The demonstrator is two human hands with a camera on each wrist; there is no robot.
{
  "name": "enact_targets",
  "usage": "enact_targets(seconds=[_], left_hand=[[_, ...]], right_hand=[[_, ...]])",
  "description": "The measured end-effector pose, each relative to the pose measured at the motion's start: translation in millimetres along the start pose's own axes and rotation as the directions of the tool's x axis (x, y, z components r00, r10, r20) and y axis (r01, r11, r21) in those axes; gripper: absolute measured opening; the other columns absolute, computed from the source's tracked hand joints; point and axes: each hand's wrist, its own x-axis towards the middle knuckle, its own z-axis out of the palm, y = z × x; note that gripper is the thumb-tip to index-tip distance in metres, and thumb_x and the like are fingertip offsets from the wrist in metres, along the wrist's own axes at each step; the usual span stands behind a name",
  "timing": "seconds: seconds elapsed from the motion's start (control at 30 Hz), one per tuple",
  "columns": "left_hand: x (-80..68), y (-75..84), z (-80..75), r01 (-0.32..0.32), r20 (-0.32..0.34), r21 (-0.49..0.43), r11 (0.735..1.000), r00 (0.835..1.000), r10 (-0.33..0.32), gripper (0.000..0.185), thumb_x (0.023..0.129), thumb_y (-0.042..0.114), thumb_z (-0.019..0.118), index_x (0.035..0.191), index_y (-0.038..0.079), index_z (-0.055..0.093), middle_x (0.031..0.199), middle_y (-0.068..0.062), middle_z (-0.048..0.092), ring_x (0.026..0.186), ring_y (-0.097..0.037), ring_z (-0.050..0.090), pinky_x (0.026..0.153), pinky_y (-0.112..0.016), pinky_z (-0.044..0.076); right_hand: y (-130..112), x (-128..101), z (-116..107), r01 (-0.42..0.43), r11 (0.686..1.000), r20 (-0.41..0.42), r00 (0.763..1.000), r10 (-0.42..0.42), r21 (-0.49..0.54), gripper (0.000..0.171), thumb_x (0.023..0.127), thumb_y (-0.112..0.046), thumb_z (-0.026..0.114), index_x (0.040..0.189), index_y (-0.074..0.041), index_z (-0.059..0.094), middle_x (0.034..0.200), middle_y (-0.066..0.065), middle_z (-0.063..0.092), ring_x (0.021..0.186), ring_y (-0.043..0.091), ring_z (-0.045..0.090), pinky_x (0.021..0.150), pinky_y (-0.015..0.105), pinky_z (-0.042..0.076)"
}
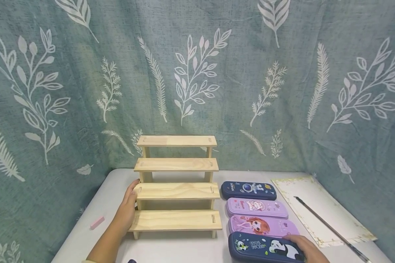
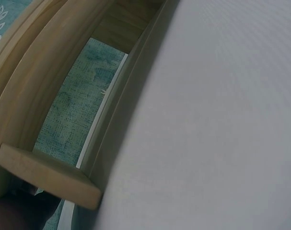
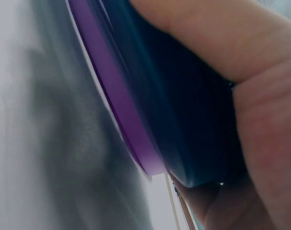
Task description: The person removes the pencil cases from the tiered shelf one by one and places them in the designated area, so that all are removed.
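Observation:
A light wooden stand with stepped shelves (image 1: pixel 177 221) stands in the middle of the table. My left hand (image 1: pixel 127 210) holds its left side by the second-lowest shelf; in the left wrist view the dark hand (image 2: pixel 23 211) is partly hidden behind a wooden piece (image 2: pixel 49 177). With the thumb on top, my right hand (image 1: pixel 307 248) grips the right end of a navy panda pencil case (image 1: pixel 266 248). This case overlaps the near edge of a purple pencil case with a girl (image 1: pixel 243 223). Behind lie a lilac bunny case (image 1: pixel 256 207) and a navy space case (image 1: pixel 248 190).
On the right, a long thin dark rod (image 1: pixel 329 226) lies across a cream sheet with a patterned border (image 1: pixel 316 193). A small pink block (image 1: pixel 97 223) lies left of the stand. Part of a dark object (image 1: pixel 131 261) shows at the bottom edge. Leaf-printed cloth (image 1: pixel 197 91) hangs around the table.

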Motion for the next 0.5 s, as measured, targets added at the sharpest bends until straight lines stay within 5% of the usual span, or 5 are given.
enact_targets(seconds=[0.1,0.27,0.5], left_hand=[[0.4,-0.4,0.4,0.007,0.002,0.012,1.0,1.0,-0.007,0.052,0.114,0.045,0.011,0.166,0.044,0.01,0.177,-0.004,0.01,0.162,-0.042,0.01,0.123,-0.074,0.002],[1.4,-0.8,1.0,0.005,0.001,0.007,1.0,1.0,-0.005,0.052,0.114,0.046,0.011,0.166,0.043,0.01,0.177,-0.004,0.011,0.162,-0.042,0.011,0.124,-0.074,0.003],[2.8,-1.6,0.5,-0.021,0.005,-0.012,1.0,1.0,0.021,0.053,0.114,0.045,0.011,0.167,0.039,0.01,0.176,-0.006,0.01,0.162,-0.041,0.009,0.125,-0.072,0.004]], right_hand=[[2.9,-3.3,5.1,0.037,0.999,-0.022,0.999,-0.038,-0.016,0.075,0.061,-0.028,0.098,0.125,-0.008,0.065,0.116,0.004,0.066,0.105,-0.004,0.055,0.08,0.029,0.055],[-37.3,-4.0,-11.9,0.054,0.997,-0.07,0.996,-0.058,-0.052,0.072,0.058,-0.027,0.098,0.119,-0.003,0.067,0.111,0.001,0.064,0.102,-0.008,0.051,0.077,0.026,0.055],[-68.3,-4.0,-25.3,-0.061,0.996,-0.064,0.996,0.057,-0.068,0.08,0.053,-0.036,0.101,0.12,-0.005,0.069,0.116,0.004,0.059,0.101,-0.005,0.049,0.078,0.027,0.055]])
